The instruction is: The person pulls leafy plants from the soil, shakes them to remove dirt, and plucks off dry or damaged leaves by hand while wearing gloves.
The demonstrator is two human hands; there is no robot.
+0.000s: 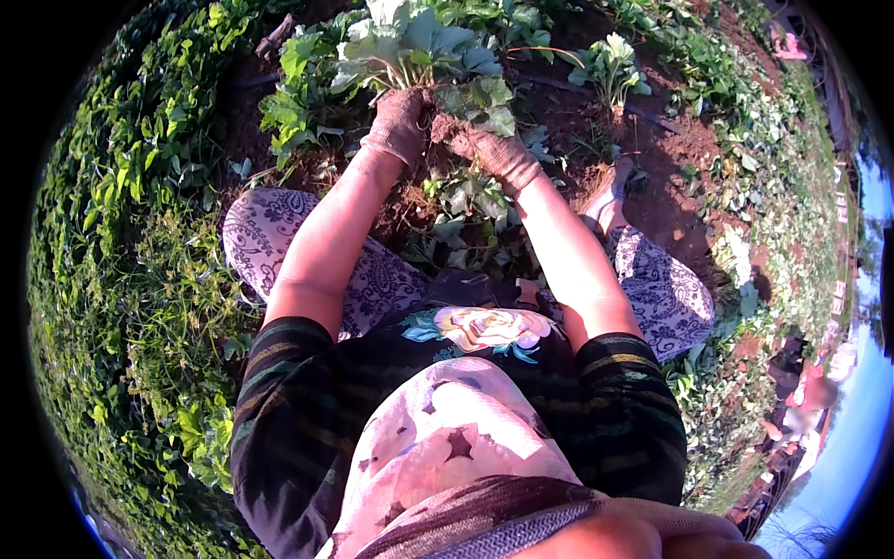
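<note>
Both my hands wear soil-stained knit gloves and are close together over the bed in front of me. My left hand [401,124] is closed around the stem base of a leafy plant [412,49] with broad lobed leaves. Its leaf stalks fan out above the fist. Across from it, my right hand [497,152] has its fingers curled at a soil-caked root clump [447,130]. A broad leaf [482,105] hides part of these fingers. Loose leaves [475,199] lie on the soil below my hands.
A smaller plant [613,73] with bare stalks sits at the right on reddish soil [681,157]. Dense green foliage [133,175] borders my left side. My bent knees and one foot [607,192] flank the work spot. Other people [803,391] are at the far right.
</note>
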